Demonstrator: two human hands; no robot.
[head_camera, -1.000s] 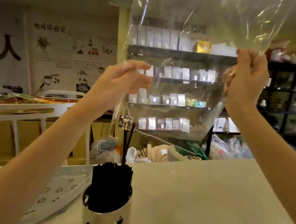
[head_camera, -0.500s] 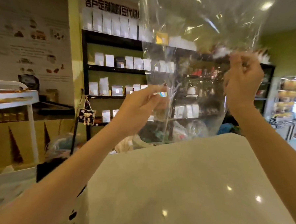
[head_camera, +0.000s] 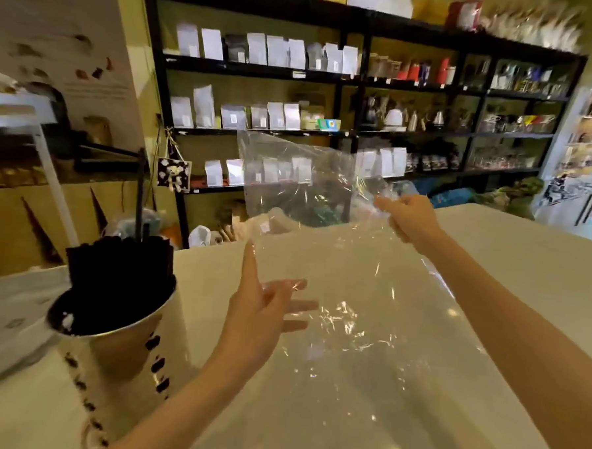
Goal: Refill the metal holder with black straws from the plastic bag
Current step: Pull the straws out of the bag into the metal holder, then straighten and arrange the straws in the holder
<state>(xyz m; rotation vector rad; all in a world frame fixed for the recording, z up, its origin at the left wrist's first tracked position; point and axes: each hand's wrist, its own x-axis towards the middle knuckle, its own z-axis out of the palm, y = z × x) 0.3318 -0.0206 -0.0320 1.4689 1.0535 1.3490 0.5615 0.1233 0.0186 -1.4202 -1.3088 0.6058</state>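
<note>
The metal holder (head_camera: 119, 356), shiny with dark cut-out spots, stands on the counter at the left, packed with black straws (head_camera: 120, 273); a few stick up higher. A clear, empty-looking plastic bag (head_camera: 351, 316) hangs low over the counter in the middle. My right hand (head_camera: 411, 220) pinches its upper right corner. My left hand (head_camera: 259, 311) is open at the bag's left edge, thumb up, fingers spread behind the film, just right of the holder.
The pale counter (head_camera: 532, 271) stretches to the right and front. A white patterned tray (head_camera: 8, 319) lies left of the holder, with a white rack (head_camera: 47, 163) behind it. Dark shelves (head_camera: 364, 80) of pouches and kettles fill the back wall.
Both hands have brought the bag down from overhead to just above the counter. My left hand has let go and spread open. The view has swung back, showing the holder again.
</note>
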